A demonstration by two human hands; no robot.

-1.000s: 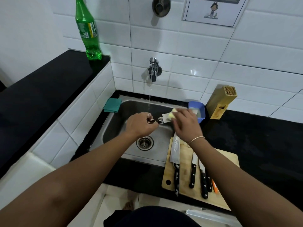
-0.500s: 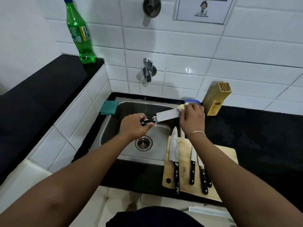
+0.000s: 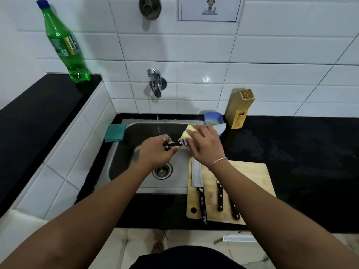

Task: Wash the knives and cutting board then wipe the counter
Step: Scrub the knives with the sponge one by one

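Over the steel sink (image 3: 124,152), my left hand (image 3: 155,152) grips the black handle of a knife (image 3: 172,145). My right hand (image 3: 204,145) presses a yellow sponge (image 3: 186,133) against the blade near the handle; the blade tip (image 3: 221,127) sticks out past my fingers. A wooden cutting board (image 3: 250,175) lies right of the sink on the black counter (image 3: 310,152). On it rest a large soapy knife (image 3: 197,177) and two smaller black-handled knives (image 3: 220,197), partly hidden by my right forearm.
A thin stream of water falls from the wall tap (image 3: 156,84). A blue soap dish (image 3: 213,120) and a wooden knife block (image 3: 240,109) stand behind the sink. A teal cloth (image 3: 114,132) lies at the sink's left rim. A green bottle (image 3: 65,45) stands on the raised ledge.
My right hand slid the sponge along the blade out to the tip and back toward the handle. The left hand kept hold of the handle. The camera view shifted slightly.
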